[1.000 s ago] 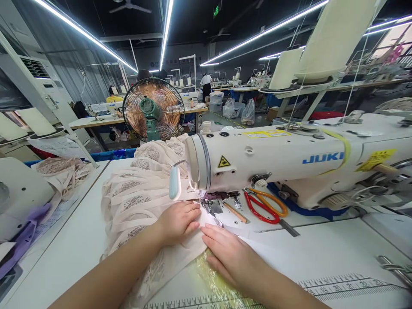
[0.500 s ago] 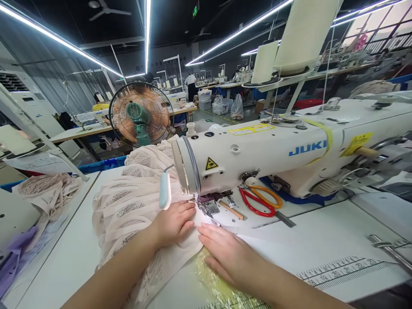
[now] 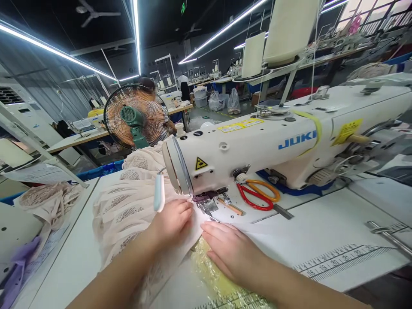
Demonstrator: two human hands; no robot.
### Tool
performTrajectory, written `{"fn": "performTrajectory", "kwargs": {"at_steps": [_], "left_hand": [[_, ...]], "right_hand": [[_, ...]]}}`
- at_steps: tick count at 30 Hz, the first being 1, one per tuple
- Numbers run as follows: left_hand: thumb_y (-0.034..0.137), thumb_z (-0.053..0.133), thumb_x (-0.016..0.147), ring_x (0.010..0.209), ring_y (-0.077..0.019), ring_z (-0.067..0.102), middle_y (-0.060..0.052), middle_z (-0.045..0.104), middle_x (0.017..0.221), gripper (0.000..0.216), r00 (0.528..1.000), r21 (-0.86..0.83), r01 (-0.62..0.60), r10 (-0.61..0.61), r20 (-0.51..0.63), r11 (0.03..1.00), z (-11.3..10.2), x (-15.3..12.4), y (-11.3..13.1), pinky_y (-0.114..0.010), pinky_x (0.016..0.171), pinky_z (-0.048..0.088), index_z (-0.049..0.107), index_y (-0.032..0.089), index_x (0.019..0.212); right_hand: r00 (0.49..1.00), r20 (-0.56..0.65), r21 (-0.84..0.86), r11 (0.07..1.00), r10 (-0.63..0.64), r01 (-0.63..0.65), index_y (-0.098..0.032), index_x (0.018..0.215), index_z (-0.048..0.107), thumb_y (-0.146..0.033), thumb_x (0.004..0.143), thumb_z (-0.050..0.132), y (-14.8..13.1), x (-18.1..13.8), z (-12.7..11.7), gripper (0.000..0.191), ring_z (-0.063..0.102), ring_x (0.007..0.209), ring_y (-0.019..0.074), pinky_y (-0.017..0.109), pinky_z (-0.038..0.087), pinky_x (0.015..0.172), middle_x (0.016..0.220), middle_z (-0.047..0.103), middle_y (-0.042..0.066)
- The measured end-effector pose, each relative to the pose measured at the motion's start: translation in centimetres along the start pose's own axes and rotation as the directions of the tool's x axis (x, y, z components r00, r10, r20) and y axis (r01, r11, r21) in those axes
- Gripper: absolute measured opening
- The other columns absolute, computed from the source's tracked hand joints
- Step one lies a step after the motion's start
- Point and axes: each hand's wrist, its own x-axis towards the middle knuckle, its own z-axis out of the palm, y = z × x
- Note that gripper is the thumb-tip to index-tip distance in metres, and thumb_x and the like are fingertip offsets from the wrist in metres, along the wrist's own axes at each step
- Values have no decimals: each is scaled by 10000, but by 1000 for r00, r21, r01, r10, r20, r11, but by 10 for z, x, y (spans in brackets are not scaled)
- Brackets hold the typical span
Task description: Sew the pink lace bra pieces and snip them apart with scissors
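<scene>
A white sewing machine [image 3: 222, 159] stands in front of me, with its needle and presser foot [image 3: 202, 207] low over the cloth. Pale pink fabric with lace panels [image 3: 128, 199] lies gathered to the left and runs up to the foot. My left hand [image 3: 172, 221] is on this fabric just left of the foot, fingers bent and closed on it; its thumb is mostly hidden. Right of it, my right hand [image 3: 230, 249] lies flat, fingers stretched out, fingertips at the fabric's edge below the foot. A crinkled clear-and-yellow plastic sheet [image 3: 207, 270] lies partly beneath my right hand.
Red-and-orange-handled scissors [image 3: 257, 197] and a small wooden-handled tool [image 3: 230, 207] lie under the machine arm. A pale blue-white lamp [image 3: 159, 193] hangs by the machine head. Behind stand a fan [image 3: 137, 116], a partly hidden person and large thread cones [image 3: 252, 56]. Ruler markings [image 3: 341, 259] line the table.
My left hand's fingers have bent and drawn together, and its thumb has tucked out of sight. The right hand stays almost in place. The view has shifted slightly; a person now shows behind the fan.
</scene>
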Motion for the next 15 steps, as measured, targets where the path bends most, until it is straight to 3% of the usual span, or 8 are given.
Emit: {"fn": "performTrajectory", "kwargs": {"at_steps": [3,7,12,15], "left_hand": [[195,411,864,900,-233,609,-111,668,958,223,996,-41,84,-83,32,996,-4,-4,31,-376,792,529,624,147,909],[176,432,858,955,-258,591,-143,631,1093,317,994,34,98,-100,37,995,3,-17,53,-431,834,505,554,126,1147],[162,372,927,1022,-240,567,-97,636,1110,311,1000,68,20,-19,-21,997,10,-28,31,-469,895,447,560,194,1173],[174,375,936,1029,-235,558,-94,640,1090,310,999,71,-31,33,-29,997,10,-27,17,-478,901,432,583,222,1160]], "right_hand": [[999,42,14,1000,23,-24,-113,1081,620,-210,839,475,0,-1,1,298,546,1125,280,417,468,926,1194,627,121],[999,14,12,999,30,-31,-121,1099,612,-188,843,446,-1,0,-3,313,541,1120,257,392,457,926,1181,631,118],[996,-10,-57,994,94,-94,-144,1001,643,-177,820,490,-2,2,-10,240,597,875,250,368,503,749,1079,672,102],[995,8,-88,991,97,-96,-141,1002,639,-182,810,521,-1,2,-8,229,599,852,247,358,501,724,1091,670,98]]}}
